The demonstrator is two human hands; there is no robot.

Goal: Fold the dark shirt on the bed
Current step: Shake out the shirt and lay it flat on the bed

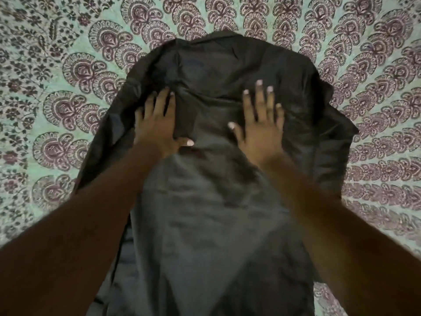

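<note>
The dark shirt (211, 213) lies spread lengthwise down the middle of the bed, its far end near the top of the view and its near end running out of the bottom edge. My left hand (157, 124) lies flat on the shirt's upper left part, fingers straight and pointing away from me. My right hand (262, 124) lies flat on the upper right part, fingers spread. Both palms press on the cloth about a hand's width apart. The cloth between and below them is wrinkled. The shirt's side edges are bunched into loose folds.
The bed is covered by a pale green sheet (57, 65) printed with dark purple paisley and floral patterns. It shows on the left, right and far sides of the shirt. My forearms cross the lower corners of the view.
</note>
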